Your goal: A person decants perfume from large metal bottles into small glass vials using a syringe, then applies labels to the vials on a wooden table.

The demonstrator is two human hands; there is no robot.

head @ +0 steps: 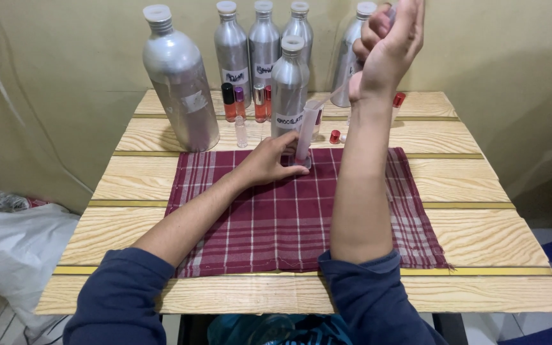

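While a pale wooden slatted table (467, 236) fills most of the view, its middle is covered by a maroon checked cloth (289, 223). Behind the cloth a tall, tilted silver aluminium bottle (180, 83) is seen at the left, with five more silver aluminium bottles (264, 45) ranged along the yellow wall and just before it (white caps on all). A clear plastic measuring cylinder (305, 131) is stood upright on the cloth's far edge, and its base is pinched between the fingers and thumb of the left hand (268, 161). The right hand (388, 48) is raised well above the cylinder, curled tight around a thin clear pipette (337, 94) that slants down toward the cylinder's mouth. Small glass vials with coloured caps (245, 105) are stood between the bottles, and a small red cap (335, 137) lies just beside the cylinder.
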